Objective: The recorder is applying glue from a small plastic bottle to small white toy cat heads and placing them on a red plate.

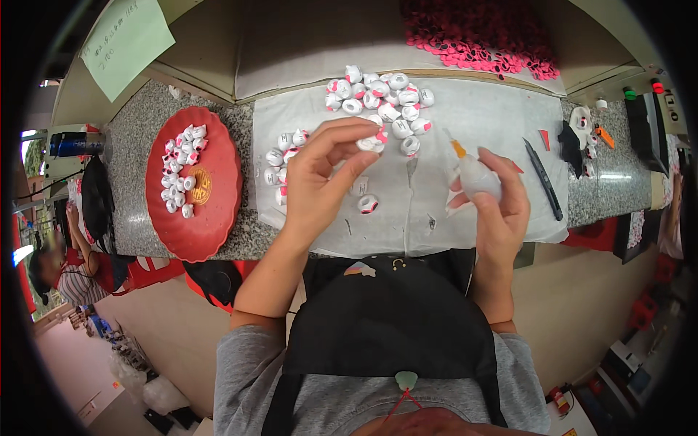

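Note:
My left hand pinches a small white figure piece with pink parts between thumb and fingertips, over the paper-covered bench. In my right hand is a rounded, translucent white squeeze bottle. Its narrow orange nozzle points up and left, apart from the piece. Something white and pink shows beneath the bottle, too hidden to make out. Just below my left fingers a loose white piece with a dark-and-pink opening lies on the white paper. More such pieces sit beside my left wrist.
A heap of white-and-pink pieces lies at the back middle. To the left stands a red scalloped plate with several pieces. A black pen-like tool rests at right. Many pink parts fill the shelf behind. Another person sits far left.

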Demonstrator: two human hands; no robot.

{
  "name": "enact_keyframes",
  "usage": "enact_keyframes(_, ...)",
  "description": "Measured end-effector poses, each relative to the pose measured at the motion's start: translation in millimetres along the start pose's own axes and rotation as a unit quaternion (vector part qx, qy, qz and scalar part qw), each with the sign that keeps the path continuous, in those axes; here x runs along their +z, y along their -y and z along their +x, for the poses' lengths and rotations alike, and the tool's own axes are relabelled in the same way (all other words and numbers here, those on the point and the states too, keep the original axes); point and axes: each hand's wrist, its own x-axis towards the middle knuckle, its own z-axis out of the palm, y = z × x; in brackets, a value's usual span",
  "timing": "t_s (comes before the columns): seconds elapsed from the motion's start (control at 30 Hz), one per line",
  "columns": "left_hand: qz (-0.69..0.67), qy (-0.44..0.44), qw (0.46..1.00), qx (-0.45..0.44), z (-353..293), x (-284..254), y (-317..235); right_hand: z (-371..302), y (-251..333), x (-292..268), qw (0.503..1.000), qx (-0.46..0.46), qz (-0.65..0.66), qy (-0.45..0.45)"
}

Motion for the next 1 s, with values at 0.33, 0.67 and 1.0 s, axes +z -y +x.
enact_keyframes(0.33,-0.314,-0.094,0.942,-0.07,-24.2,17.1,12.1,3.4,5.9,22.4,0.973,-0.22,-0.024,-0.06)
enact_keyframes(0.67,-0.335,-0.087,0.935,-0.073,-28.9,11.1,13.0,-4.3,7.9,39.6,0.941,-0.293,-0.171,0.021)
enact_keyframes(1.0,-0.321,-0.072,0.94,-0.084,-31.0,9.6,14.6,-6.0,7.2,41.5,0.939,-0.298,-0.168,0.027)
